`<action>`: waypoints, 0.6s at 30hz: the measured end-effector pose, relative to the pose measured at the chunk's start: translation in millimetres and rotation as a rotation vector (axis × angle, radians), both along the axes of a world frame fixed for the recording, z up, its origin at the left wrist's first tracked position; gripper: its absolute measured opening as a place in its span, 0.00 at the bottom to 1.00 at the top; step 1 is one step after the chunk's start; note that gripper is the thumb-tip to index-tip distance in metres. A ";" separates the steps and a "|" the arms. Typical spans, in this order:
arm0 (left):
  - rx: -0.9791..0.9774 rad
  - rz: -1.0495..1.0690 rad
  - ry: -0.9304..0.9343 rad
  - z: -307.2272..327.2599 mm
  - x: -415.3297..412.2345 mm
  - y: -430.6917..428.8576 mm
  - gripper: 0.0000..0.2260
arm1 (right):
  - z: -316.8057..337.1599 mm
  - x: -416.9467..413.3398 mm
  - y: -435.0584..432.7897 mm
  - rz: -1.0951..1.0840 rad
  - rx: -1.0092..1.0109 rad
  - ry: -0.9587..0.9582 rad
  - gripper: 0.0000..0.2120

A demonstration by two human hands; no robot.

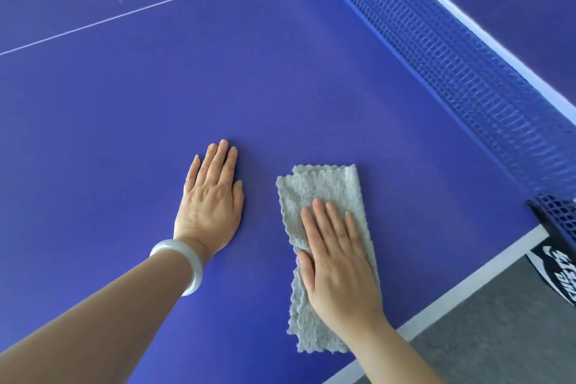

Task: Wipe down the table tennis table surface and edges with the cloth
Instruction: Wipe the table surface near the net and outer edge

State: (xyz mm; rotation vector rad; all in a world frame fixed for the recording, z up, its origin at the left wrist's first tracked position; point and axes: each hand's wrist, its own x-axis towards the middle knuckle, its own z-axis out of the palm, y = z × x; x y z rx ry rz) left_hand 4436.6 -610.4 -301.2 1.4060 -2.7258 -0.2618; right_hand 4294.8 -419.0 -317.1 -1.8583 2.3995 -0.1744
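A folded grey cloth (321,190) lies flat on the blue table tennis table (218,87), near its white side edge (467,284). My right hand (336,262) presses flat on the cloth with straight fingers, covering its middle. My left hand (212,199) rests flat on the bare table surface just left of the cloth, not touching it. A pale bangle (184,265) sits on my left wrist.
The blue net (467,81) with its white top band runs diagonally along the right, ending at a black clamp post (548,227) on the table's edge. A thin white centre line (149,6) crosses the far surface. Grey floor (498,337) shows beyond the edge.
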 end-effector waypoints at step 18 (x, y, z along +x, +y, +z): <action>-0.024 -0.009 0.014 5.6 -6.6 -4.8 0.26 | 8.8 -134.8 16.3 -0.494 0.126 0.118 0.31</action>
